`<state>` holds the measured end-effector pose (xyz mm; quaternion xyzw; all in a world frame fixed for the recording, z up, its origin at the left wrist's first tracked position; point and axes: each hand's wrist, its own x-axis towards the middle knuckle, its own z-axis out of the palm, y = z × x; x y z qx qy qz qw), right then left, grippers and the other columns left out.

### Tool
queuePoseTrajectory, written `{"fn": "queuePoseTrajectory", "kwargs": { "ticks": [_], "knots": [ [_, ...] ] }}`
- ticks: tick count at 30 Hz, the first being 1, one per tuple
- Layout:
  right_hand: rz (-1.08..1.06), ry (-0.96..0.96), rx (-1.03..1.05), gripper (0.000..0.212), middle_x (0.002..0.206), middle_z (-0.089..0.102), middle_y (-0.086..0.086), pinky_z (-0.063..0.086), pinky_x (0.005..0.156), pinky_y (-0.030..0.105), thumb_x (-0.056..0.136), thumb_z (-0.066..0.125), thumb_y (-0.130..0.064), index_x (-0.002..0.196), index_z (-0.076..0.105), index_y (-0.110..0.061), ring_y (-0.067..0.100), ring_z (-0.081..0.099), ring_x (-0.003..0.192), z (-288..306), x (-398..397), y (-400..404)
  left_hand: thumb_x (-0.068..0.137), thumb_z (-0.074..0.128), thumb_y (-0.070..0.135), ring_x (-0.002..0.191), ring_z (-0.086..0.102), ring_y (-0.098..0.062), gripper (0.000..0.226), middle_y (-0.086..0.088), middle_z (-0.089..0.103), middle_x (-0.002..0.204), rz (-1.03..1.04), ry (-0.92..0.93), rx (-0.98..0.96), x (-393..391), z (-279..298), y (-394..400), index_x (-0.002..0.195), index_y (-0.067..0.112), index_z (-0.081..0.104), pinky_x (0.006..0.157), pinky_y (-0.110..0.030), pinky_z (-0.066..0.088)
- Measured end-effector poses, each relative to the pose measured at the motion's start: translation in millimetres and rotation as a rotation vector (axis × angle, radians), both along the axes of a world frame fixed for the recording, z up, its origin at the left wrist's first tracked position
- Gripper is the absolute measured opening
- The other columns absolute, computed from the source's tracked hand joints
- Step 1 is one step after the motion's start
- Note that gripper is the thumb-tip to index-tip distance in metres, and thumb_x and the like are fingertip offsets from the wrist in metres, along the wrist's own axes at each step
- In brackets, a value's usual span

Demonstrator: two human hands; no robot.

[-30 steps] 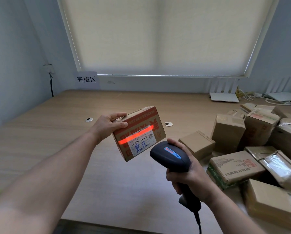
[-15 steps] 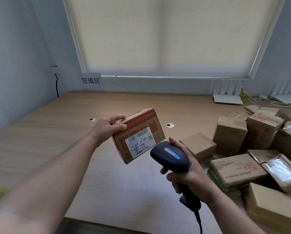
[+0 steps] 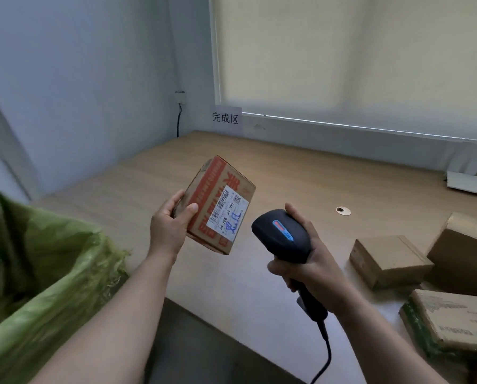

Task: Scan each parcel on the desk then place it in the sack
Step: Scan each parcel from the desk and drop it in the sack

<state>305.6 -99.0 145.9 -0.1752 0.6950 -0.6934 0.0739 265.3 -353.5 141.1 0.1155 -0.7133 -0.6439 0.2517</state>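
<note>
My left hand (image 3: pixel 167 228) has a closed grip on the red-printed parcel (image 3: pixel 218 206), tilted above the bench (image 3: pixel 301 173) at centre frame. My right hand (image 3: pixel 312 261) wraps the black scanner (image 3: pixel 283 236). The green sack (image 3: pixel 43 273) gapes lower left.

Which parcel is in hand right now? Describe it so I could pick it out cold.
Above the wooden desk, right of the green sack, the left hand holds a small carton. Unlike the plain brown parcels lying at right, it has red print and a white barcode label.
</note>
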Motion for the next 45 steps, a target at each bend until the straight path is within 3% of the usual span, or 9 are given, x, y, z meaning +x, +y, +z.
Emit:
{"fn": "queuePoseTrajectory", "kwargs": {
  "ticks": [5, 10, 18, 22, 25, 28, 33, 37, 45],
  "knots": [
    [0.171, 0.023, -0.001, 0.094, 0.092, 0.056, 0.012, 0.043, 0.044, 0.03, 0.061, 0.071, 0.0, 0.135, 0.042, -0.05, 0.023, 0.046, 0.045, 6.8, -1.9, -52.4, 0.085, 0.07, 0.023, 0.102, 0.066, -0.014, 0.048, 0.008, 0.067, 0.11, 0.207, -0.015, 0.036, 51.2, -6.5, -50.4, 0.131, 0.026, 0.056, 0.091, -0.036, 0.054],
    [0.324, 0.061, -0.001, 0.095, 0.087, 0.055, 0.012, 0.043, 0.044, 0.031, 0.062, 0.07, 0.0, 0.138, 0.039, -0.048, 0.024, 0.046, 0.047, 17.8, 7.6, -117.4, 0.087, 0.068, 0.026, 0.098, 0.067, -0.011, 0.05, 0.005, 0.067, 0.113, 0.404, 0.028, 0.035, 102.3, -0.3, -105.1, 0.134, 0.026, 0.052, 0.083, -0.027, 0.055],
    [0.489, 0.079, -0.017, 0.095, 0.08, 0.059, 0.005, 0.042, 0.045, 0.032, 0.066, 0.072, 0.006, 0.128, 0.044, -0.06, 0.025, 0.045, 0.049, 28.6, 31.6, -222.4, 0.09, 0.064, 0.03, 0.102, 0.061, -0.012, 0.052, 0.005, 0.06, 0.12, 0.692, -0.001, -0.067, 176.4, 7.5, -210.3, 0.139, 0.025, 0.047, 0.089, -0.031, 0.052],
    [0.53, 0.076, -0.035, 0.096, 0.087, 0.055, 0.006, 0.042, 0.044, 0.028, 0.062, 0.071, 0.002, 0.135, 0.041, -0.052, 0.022, 0.046, 0.044, 28.0, 45.1, -266.9, 0.084, 0.059, 0.056, 0.11, 0.06, -0.024, 0.06, -0.003, 0.059, 0.127, 0.762, -0.166, -0.157, 201.1, -8.4, -256.8, 0.138, 0.037, 0.043, 0.088, -0.046, 0.054],
    [0.547, 0.072, -0.035, 0.097, 0.09, 0.056, 0.008, 0.042, 0.041, 0.027, 0.062, 0.072, 0.003, 0.139, 0.039, -0.045, 0.02, 0.046, 0.041, 27.6, 52.3, -286.7, 0.075, 0.053, 0.07, 0.127, 0.046, -0.031, 0.072, -0.007, 0.046, 0.141, 0.791, -0.308, -0.218, 207.3, -19.3, -278.2, 0.138, 0.039, 0.038, 0.097, -0.055, 0.045],
    [0.526, 0.054, -0.036, 0.096, 0.084, 0.056, 0.007, 0.042, 0.04, 0.026, 0.061, 0.072, 0.003, 0.137, 0.039, -0.046, 0.02, 0.045, 0.04, 24.5, 56.6, -294.2, 0.085, 0.056, 0.053, 0.135, 0.035, -0.029, 0.063, -0.006, 0.039, 0.148, 0.742, -0.309, -0.255, 206.4, -16.1, -282.6, 0.142, 0.032, 0.039, 0.105, -0.057, 0.037],
    [0.401, 0.035, -0.042, 0.095, 0.082, 0.056, 0.005, 0.04, 0.04, 0.026, 0.059, 0.071, 0.004, 0.134, 0.041, -0.047, 0.021, 0.044, 0.039, 17.3, 64.4, -285.4, 0.091, 0.058, 0.036, 0.127, 0.046, -0.02, 0.049, 0.002, 0.052, 0.138, 0.553, -0.22, -0.298, 177.1, -17.9, -276.4, 0.138, 0.026, 0.047, 0.106, -0.043, 0.038],
    [0.275, 0.009, -0.017, 0.096, 0.081, 0.055, 0.007, 0.04, 0.04, 0.026, 0.059, 0.07, 0.004, 0.138, 0.04, -0.043, 0.021, 0.044, 0.04, 13.9, 72.8, -258.7, 0.092, 0.057, 0.032, 0.119, 0.049, -0.012, 0.042, 0.009, 0.058, 0.126, 0.316, -0.192, -0.343, 144.2, -21.3, -240.6, 0.133, 0.025, 0.053, 0.098, -0.03, 0.04],
    [0.026, 0.015, 0.006, 0.091, 0.092, 0.056, 0.008, 0.04, 0.042, 0.027, 0.064, 0.069, 0.004, 0.132, 0.044, -0.051, 0.023, 0.043, 0.045, 14.9, 92.2, -175.6, 0.091, 0.06, 0.025, 0.11, 0.054, -0.011, 0.039, 0.003, 0.063, 0.121, -0.01, -0.14, -0.375, 105.7, -25.1, -141.8, 0.129, 0.02, 0.057, 0.093, -0.03, 0.042]
  ]
}}
